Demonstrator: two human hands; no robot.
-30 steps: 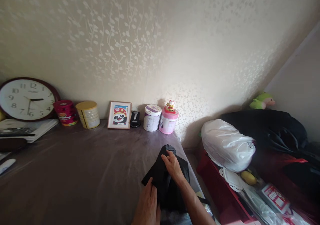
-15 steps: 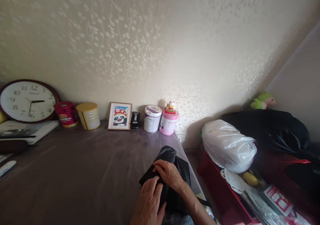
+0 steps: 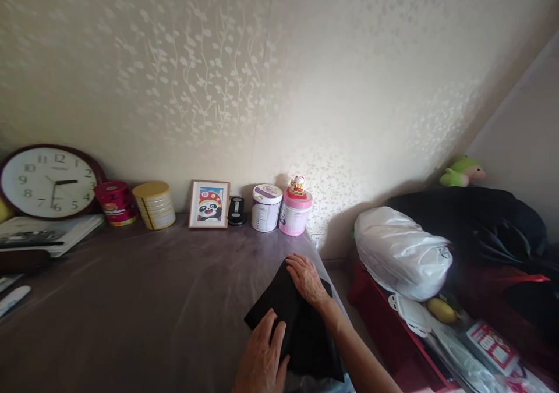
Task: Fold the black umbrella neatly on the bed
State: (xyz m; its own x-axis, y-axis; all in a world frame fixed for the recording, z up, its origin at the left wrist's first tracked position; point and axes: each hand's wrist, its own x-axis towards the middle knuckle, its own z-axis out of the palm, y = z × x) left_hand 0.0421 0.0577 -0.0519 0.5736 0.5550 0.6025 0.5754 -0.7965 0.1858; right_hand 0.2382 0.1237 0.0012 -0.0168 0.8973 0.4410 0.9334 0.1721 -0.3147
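Head camera view is showing a wide, matte black sheet of soft-looking material (image 3: 303, 332) lying near the right edge of a grey-brown covered tabletop (image 3: 152, 300), with twelve o'clock pointing toward the wall. Its panels are lying largely flat and seem to be overlapping, so the flattening is looking well along; whether more is left is not showing, since both hands are covering parts of it.

From the sheet's middle, the bare left hand (image 3: 262, 355) is resting at about eight o'clock, back upward, fingers slightly parted and bending gently, thumb standing apart. The bare right hand (image 3: 308, 282) is lying at one o'clock, palm down, fingers nearly straight and close together, its forearm slanting in from five o'clock. Both hands are staying unclenched and touching the sheet; neither is visibly gripping it, though their undersides are hiding from view.

At twelve o'clock, a round pink-lidded jar (image 3: 294, 218) is standing apart from the sheet; at two, a bulging white plastic bag (image 3: 402, 253) is sitting beyond the table.
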